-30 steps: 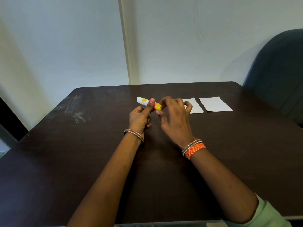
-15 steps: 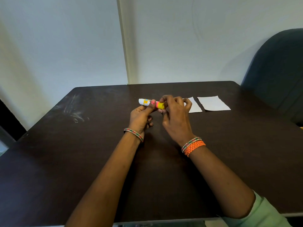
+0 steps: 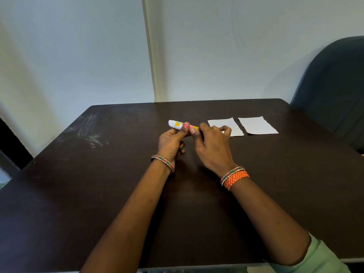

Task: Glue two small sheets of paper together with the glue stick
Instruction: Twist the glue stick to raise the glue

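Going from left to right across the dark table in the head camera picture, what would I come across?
Pale scuff marks → glue stick → left hand → right hand → first paper sheet → second paper sheet → dark chair beyond the table's right edge.

A white glue stick (image 3: 175,124) with a yellow label and pink-and-yellow end, two white paper sheets (image 3: 226,126) on a dark brown table (image 3: 78,194), red-and-green beaded bangles (image 3: 163,162), an orange braided band (image 3: 237,179), pink-painted nails and a pale green sleeve (image 3: 319,257).
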